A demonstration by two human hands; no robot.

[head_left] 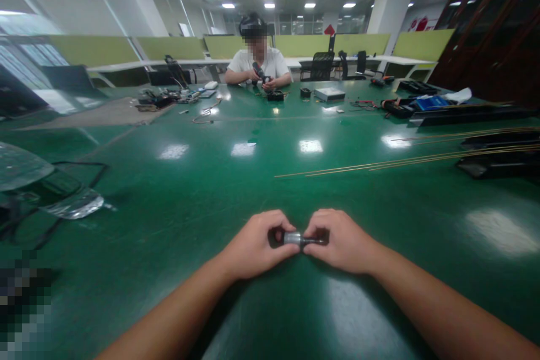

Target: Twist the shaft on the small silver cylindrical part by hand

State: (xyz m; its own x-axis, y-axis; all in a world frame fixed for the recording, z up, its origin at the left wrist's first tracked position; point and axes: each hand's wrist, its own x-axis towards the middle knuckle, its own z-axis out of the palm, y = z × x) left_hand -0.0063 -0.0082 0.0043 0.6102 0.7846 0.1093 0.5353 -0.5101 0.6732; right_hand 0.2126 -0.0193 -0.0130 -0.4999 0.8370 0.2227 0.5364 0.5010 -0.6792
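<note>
Low in the middle of the head view, both of my hands close on one small silver cylinder with a thin dark shaft. It lies level, the silver body to the left and the shaft pointing right. My left hand pinches the silver body between thumb and fingers. With thumb and forefinger, my right hand grips the dark part where the shaft meets the body. The fingertips cover some of the piece, and its exact kind is not clear.
The green table spreads around my hands. Thin brass-coloured rods reach in from the right beside black channels. A clear plastic bottle lies left. Across the table, a person holds a dark power tool, near a silver box.
</note>
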